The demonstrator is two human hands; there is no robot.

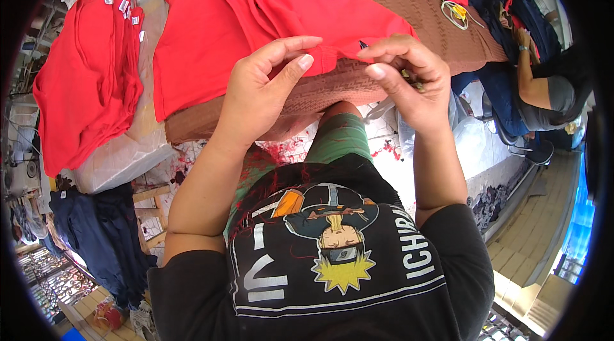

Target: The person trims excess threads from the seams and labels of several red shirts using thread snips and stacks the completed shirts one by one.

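A red fabric garment [281, 18] is spread over the table in front of me, with a narrow end hanging at the near edge. My left hand [265, 85] is closed at that end, the red cloth showing between its thumb and forefinger. Just to the right, my right hand [412, 82] curls around what looks like a pair of small thread snips [364, 44]. Their dark pointed tip sticks out past the forefinger, and a yellowish metal part shows inside the curled fingers. The rest of the tool is hidden by the hand.
Brown patterned cloth [400, 5] covers the table. Red garments with white labels [89, 85] are stacked at left on a wrapped block; dark blue garments [102, 239] hang below. A yellow-and-white cord [455, 14] lies at far right. Another person [543, 92] works at the right edge.
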